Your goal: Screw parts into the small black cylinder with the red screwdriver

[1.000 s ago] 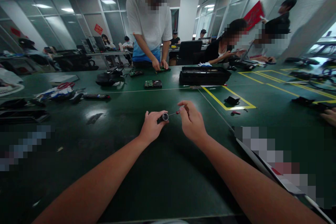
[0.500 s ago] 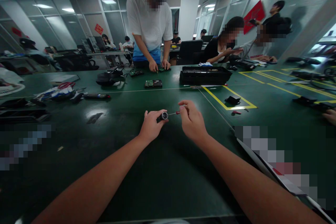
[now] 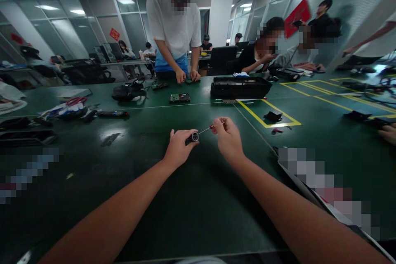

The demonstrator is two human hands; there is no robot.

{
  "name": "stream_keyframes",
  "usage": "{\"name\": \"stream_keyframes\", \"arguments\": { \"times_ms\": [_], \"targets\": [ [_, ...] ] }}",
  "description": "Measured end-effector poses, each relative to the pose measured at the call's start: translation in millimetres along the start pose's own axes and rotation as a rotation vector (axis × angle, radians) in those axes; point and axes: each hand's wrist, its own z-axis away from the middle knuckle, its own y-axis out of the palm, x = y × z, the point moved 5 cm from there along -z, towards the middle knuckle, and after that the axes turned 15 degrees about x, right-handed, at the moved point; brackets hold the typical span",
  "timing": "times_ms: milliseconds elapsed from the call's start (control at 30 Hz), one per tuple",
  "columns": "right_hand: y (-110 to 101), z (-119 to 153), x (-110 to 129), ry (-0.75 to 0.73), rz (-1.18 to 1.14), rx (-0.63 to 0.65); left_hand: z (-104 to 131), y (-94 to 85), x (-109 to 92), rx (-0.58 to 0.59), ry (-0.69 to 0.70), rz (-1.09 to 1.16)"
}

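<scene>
My left hand is closed round a short black cylinder with a silvery ring at its end, perhaps a flashlight head; its round end faces me. My right hand pinches the red handle of a thin screwdriver. The metal shaft slants down to the left, and its tip meets the cylinder's rim; whether it goes inside I cannot tell. Both hands are held over the green tabletop, and the fingers hide most of the handle and the cylinder's body.
Across the table a person in a white shirt handles a circuit board. Nearer lie a hard drive, a long black housing, a small black part inside yellow tape, and a dark tube. A co-worker's hand rests far right.
My right hand has turned and its fingers have curled in more; the screwdriver's handle end has risen, so the shaft is steeper. My left hand keeps its hold on the cylinder.
</scene>
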Motion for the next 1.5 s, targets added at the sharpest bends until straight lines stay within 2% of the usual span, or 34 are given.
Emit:
{"name": "stream_keyframes", "arguments": {
  "times_ms": [100,167,300,467,633,767,1000,1133,1267,1500],
  "targets": [
    [-6.5,-2.8,-23.6,0.233,-0.297,-0.171,-0.4,-3.0,-4.4,-0.01,0.035,-0.059],
    [-9.7,-3.3,-31.3,0.285,-0.313,-0.242,-2.2,-2.7,-1.1,-0.002,0.01,-0.063],
    [-12.1,-4.4,-30.6,0.176,-0.172,-0.24,-5.5,1.8,8.3,0.027,-0.032,-0.029],
    [-13.0,-2.8,-22.8,0.035,-0.044,-0.21,-4.9,1.5,7.8,0.014,-0.025,0.022],
    [-14.6,-0.2,-10.2,-0.052,0.038,-0.226,-2.8,-3.0,1.0,-0.006,0.034,0.095],
    [-14.2,2.6,0.9,-0.139,0.076,-0.239,-4.6,-0.9,-3.7,0.06,0.059,0.128],
    [-13.4,4.2,6.1,-0.174,0.103,-0.241,-2.4,-4.9,-22.2,0.115,-0.03,0.242],
    [-14.0,4.5,6.8,-0.175,0.109,-0.244,-1.2,-2.2,-40.4,0.266,-0.045,0.146],
    [-14.0,4.7,8.2,-0.189,0.1,-0.242,-5.2,11.3,-49.4,0.409,-0.018,0.032],
    [-12.5,4.9,9.1,-0.178,0.092,-0.22,-16.6,32.8,-46.6,0.435,-0.04,-0.146]
  ]
}}
